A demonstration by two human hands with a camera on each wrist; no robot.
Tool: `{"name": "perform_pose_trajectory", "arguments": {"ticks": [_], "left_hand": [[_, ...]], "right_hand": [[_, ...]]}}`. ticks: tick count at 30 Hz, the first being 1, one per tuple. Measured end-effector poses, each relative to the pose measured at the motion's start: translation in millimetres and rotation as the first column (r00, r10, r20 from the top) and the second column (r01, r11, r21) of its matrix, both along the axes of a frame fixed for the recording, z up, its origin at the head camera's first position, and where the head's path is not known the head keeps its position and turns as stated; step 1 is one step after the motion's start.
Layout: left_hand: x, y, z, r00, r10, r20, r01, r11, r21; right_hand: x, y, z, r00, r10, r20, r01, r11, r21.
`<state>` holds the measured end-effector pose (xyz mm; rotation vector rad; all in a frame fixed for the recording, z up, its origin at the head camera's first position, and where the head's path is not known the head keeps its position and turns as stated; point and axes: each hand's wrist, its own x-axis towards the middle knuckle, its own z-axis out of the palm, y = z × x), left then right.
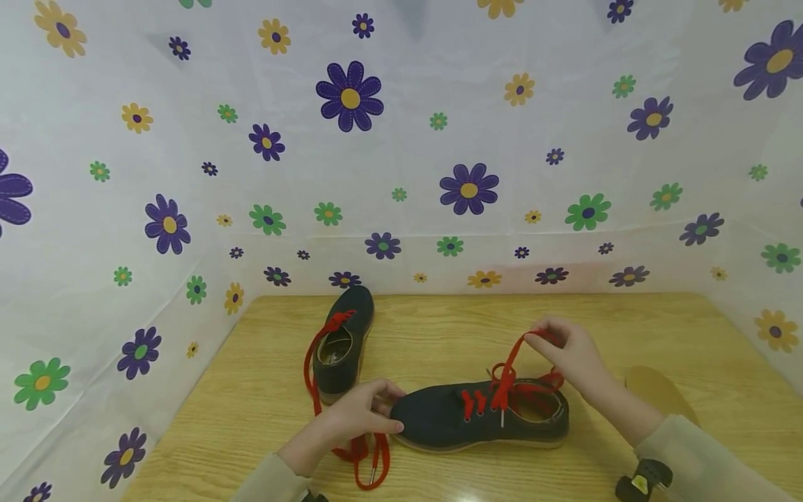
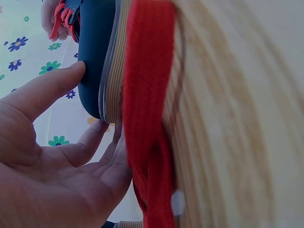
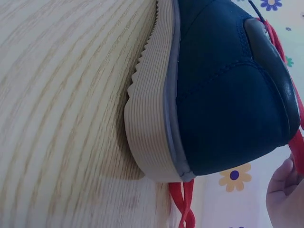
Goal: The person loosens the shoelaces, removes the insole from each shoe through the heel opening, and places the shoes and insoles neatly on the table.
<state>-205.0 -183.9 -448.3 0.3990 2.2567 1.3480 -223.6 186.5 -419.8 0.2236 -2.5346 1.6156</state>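
Observation:
A dark navy shoe (image 1: 433, 418) lies sideways on the table, toe to the left, with a red shoelace (image 1: 516, 352) through its eyelets. My left hand (image 1: 354, 413) holds the toe, its thumb on the upper and fingertips at the sole's front, as the left wrist view shows. Above the shoe's opening, my right hand (image 1: 574, 355) pinches a raised length of the red lace between thumb and fingers. In the right wrist view the heel (image 3: 223, 104) fills the middle, and only part of the right hand (image 3: 287, 192) shows at the edge.
A matching shoe (image 1: 362, 307) stands behind at the left, toe away from me. Its long red lace (image 1: 309, 369) trails to the table near my left wrist. A flat tan piece (image 1: 659, 390) lies beside my right forearm on the wooden table (image 1: 251, 418). Flower-printed cloth (image 1: 401, 153) surrounds it.

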Motion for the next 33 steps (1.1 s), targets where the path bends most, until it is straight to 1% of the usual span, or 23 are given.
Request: {"name": "perform_pose_trajectory", "arguments": {"ticks": [3,7,11,17,23,26,30,33], "left_hand": [[0.3,0.0,0.0,1.000,-0.005,-0.001,0.005,1.000,0.007],[0.4,-0.6,-0.1,1.000,-0.004,0.009,0.004,1.000,0.018],[0.2,-0.4,-0.2,1.000,-0.009,0.015,0.008,1.000,0.026],[-0.6,-0.8,-1.3,1.000,-0.004,0.026,0.004,1.000,0.029],[-0.9,-1.2,-1.6,1.000,0.002,0.028,-0.003,1.000,0.029],[-0.8,-1.2,-1.2,0.999,0.002,0.033,-0.003,1.000,0.031],[-0.9,-0.8,-0.7,0.999,0.002,0.036,-0.004,1.000,0.030],[-0.9,-0.5,-0.7,0.999,0.004,0.037,-0.005,1.000,0.028]], "right_hand": [[0.8,1.9,-1.4,0.999,0.022,-0.035,-0.022,1.000,-0.004],[1.6,3.4,-1.6,0.995,0.091,-0.049,-0.091,0.996,0.002],[1.6,3.7,-0.9,0.993,0.116,-0.034,-0.116,0.993,0.002],[0.1,2.3,-1.4,0.987,0.154,-0.040,-0.153,0.988,0.017],[-1.6,1.5,-6.9,0.977,0.215,0.009,-0.215,0.976,0.044],[-2.6,2.1,-9.9,0.962,0.274,0.010,-0.274,0.960,0.062],[-4.1,1.6,-12.5,0.928,0.372,-0.036,-0.367,0.926,0.093],[-4.2,-0.1,-12.6,0.906,0.422,-0.044,-0.414,0.902,0.120]]}}
